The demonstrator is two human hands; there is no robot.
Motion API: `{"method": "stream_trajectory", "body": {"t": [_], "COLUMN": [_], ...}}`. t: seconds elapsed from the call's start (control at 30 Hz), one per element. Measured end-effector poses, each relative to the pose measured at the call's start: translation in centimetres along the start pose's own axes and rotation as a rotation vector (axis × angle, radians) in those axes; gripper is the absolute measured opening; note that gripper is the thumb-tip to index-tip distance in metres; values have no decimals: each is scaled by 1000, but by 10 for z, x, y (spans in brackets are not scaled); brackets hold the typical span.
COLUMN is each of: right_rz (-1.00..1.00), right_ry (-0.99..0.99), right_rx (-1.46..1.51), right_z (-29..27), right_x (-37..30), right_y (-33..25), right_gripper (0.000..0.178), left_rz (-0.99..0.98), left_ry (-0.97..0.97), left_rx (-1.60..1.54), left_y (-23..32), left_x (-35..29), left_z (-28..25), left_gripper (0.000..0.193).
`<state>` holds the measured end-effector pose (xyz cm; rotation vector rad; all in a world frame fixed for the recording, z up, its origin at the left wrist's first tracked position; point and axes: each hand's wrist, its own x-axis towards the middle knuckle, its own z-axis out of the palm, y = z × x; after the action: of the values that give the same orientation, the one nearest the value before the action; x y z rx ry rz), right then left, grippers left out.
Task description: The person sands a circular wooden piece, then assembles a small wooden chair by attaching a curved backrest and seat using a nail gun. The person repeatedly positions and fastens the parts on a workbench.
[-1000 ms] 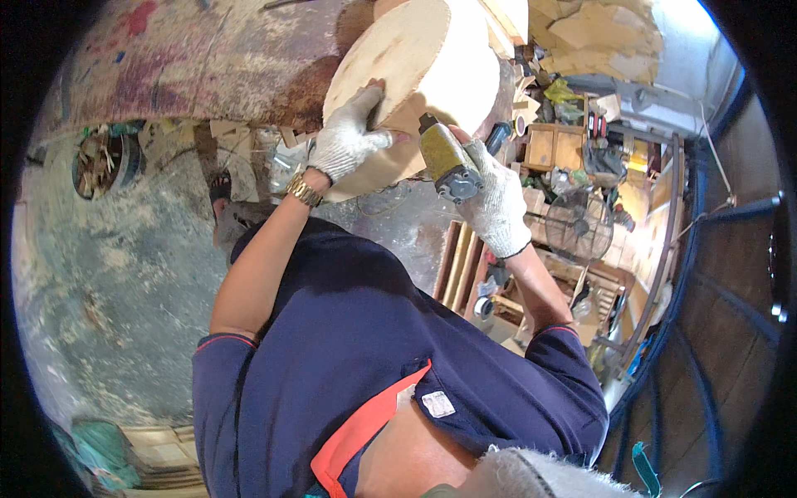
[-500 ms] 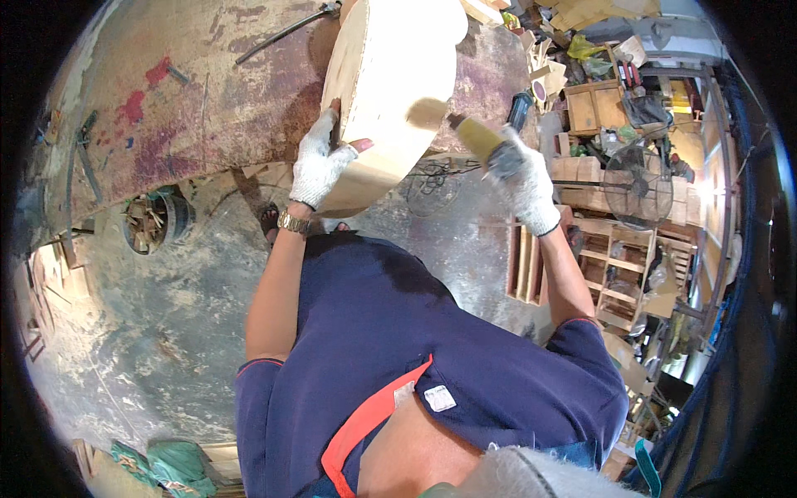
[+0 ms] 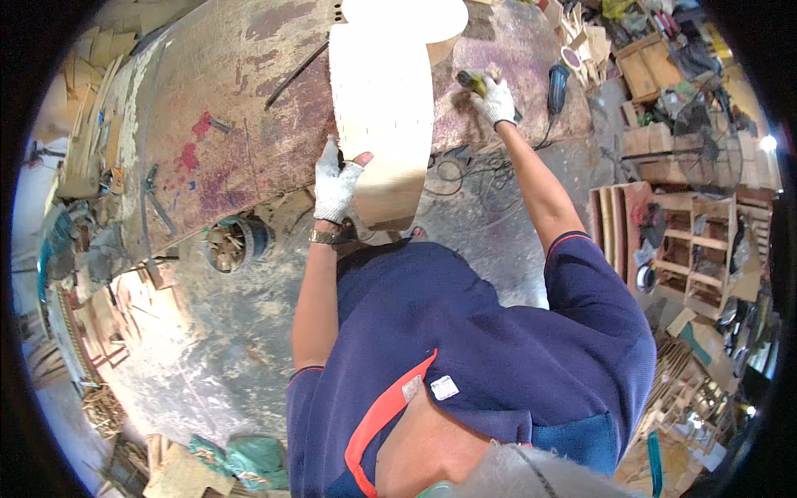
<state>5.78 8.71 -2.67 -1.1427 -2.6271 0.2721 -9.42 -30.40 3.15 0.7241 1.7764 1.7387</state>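
A pale wooden panel (image 3: pixel 386 124) with curved edges lies on the worn worktable (image 3: pixel 249 91), its shaded near end jutting over the table edge toward me. My left hand (image 3: pixel 334 184), in a white knit glove, grips the panel's left edge, thumb on top and fingers at the side. To the right of the panel, my gloved right hand (image 3: pixel 498 101) is closed around a yellow-green hand tool (image 3: pixel 471 81) with a dark end, low over the tabletop. I cannot make out the tool's kind. Farther right lies a blue corded power tool (image 3: pixel 558 87).
A dark rod (image 3: pixel 296 75) lies left of the panel. Black cords (image 3: pixel 457 172) hang at the table's near edge. A bucket of wood scraps (image 3: pixel 259 238) stands on the floor. Wooden racks (image 3: pixel 696 245) and a fan (image 3: pixel 706 141) are at the right.
My right hand has moved forward with the yellow-green tool, from beside the panel's near end to over the tabletop. The panel now appears straighter. My left hand keeps its hold; the view has shifted.
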Motion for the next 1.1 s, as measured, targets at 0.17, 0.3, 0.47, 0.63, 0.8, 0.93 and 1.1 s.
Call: {"method": "stream_trajectory", "body": {"t": [0.17, 0.3, 0.47, 0.63, 0.8, 0.93, 1.1], "right_rz": [148, 310, 626, 105, 58, 235, 193], "right_ry": [-305, -310, -513, -232, -116, -30, 53], "right_rx": [1372, 1528, 1711, 1039, 885, 980, 955], "right_z": [25, -15, -91, -102, -104, -100, -103], "right_x": [-87, -159, -158, -125, -101, -101, -101], "right_y": [-103, -160, -168, -177, -183, -194, -200], "right_gripper": [57, 70, 83, 66, 51, 41, 38], "left_rz": [1, -135, -337, -283, -55, 65, 476], "left_ry": [101, 261, 170, 104, 250, 333, 704], "left_rx": [3, 184, 225, 183, -13, 7, 911], "left_y": [-30, -24, 36, 75, 71, 73, 97], "left_x": [-10, -23, -28, 6, 17, 21, 19], "left_z": [15, 34, 34, 30, 49, 54, 56], "left_gripper": [80, 97, 100, 103, 84, 88, 83]}}
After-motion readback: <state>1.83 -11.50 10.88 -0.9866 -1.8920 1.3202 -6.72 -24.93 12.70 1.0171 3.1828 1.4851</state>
